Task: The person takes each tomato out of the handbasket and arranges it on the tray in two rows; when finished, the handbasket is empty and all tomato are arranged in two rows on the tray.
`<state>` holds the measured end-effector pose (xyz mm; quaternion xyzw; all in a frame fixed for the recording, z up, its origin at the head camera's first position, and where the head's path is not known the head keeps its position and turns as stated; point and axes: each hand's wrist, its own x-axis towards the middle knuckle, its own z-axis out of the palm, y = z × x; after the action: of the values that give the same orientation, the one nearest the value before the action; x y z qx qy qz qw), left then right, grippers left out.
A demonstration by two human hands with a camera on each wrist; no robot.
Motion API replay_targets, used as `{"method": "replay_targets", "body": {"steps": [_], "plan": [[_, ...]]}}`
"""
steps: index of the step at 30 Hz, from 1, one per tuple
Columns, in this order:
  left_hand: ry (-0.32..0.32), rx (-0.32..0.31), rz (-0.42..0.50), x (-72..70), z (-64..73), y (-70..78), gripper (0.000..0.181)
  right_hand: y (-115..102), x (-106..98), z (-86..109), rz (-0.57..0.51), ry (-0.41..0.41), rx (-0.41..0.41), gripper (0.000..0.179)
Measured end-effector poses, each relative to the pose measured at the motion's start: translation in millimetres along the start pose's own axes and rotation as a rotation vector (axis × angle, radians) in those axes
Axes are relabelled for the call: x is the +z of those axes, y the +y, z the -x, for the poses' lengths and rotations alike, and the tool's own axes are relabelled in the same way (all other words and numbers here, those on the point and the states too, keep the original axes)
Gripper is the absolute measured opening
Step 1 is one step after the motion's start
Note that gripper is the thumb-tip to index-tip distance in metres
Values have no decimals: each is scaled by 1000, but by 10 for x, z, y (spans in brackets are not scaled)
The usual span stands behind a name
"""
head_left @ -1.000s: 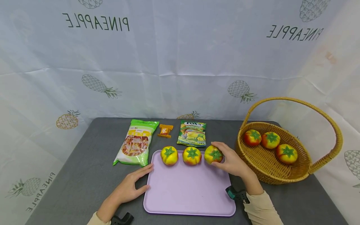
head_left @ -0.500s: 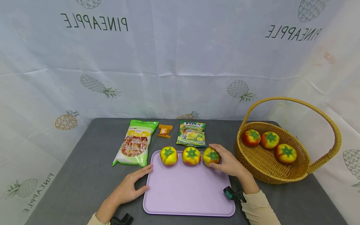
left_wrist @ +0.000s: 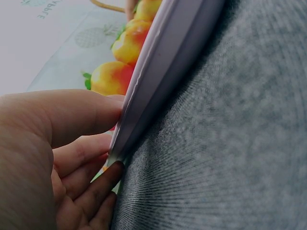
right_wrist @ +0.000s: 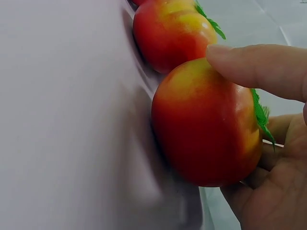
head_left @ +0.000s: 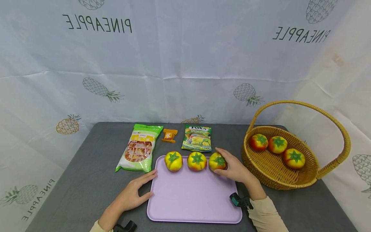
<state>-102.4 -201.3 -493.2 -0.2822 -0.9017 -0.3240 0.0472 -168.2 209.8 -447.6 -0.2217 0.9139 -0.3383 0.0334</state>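
Note:
My right hand (head_left: 236, 168) curls thumb and fingers round a yellow-red fruit with a green star-shaped leaf top (head_left: 217, 161), at the far right corner of the lilac tray (head_left: 194, 199). In the right wrist view, the thumb lies on the side of this fruit (right_wrist: 206, 129), which sits against the tray's rim. To its left along the tray's far edge stand two matching fruits, a middle one (head_left: 197, 161) and a left one (head_left: 173, 161). My left hand (head_left: 131, 193) rests at the tray's left edge, its fingers relaxed; thumb and fingertips touch the rim (left_wrist: 144, 86) in the left wrist view.
At the right stands a wicker basket (head_left: 268, 175) with a tall handle, holding three similar fruits (head_left: 294, 158). Behind the tray lie a green and white snack bag (head_left: 139, 149), a small orange packet (head_left: 169, 135) and a green candy bag (head_left: 197, 138). A pineapple-print curtain hangs behind.
My right hand has moved the fruit slightly left, closer to the middle one, and then stayed there. The left hand keeps its place at the tray.

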Motion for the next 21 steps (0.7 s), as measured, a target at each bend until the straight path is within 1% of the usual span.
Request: {"method": "replay_targets", "body": {"steps": [6, 10, 16, 21], "plan": [[1, -3, 5, 1, 12, -6, 58, 20, 6, -2, -7, -14, 21, 87], [5, -1, 7, 0, 19, -10, 58, 38, 0, -2, -8, -4, 22, 88], [5, -3, 5, -1, 27, -13, 58, -5, -120, 26, 4, 57, -11, 85], [0, 1, -2, 14, 15, -13, 58, -23, -303, 109, 10, 145, -57, 79]]}}
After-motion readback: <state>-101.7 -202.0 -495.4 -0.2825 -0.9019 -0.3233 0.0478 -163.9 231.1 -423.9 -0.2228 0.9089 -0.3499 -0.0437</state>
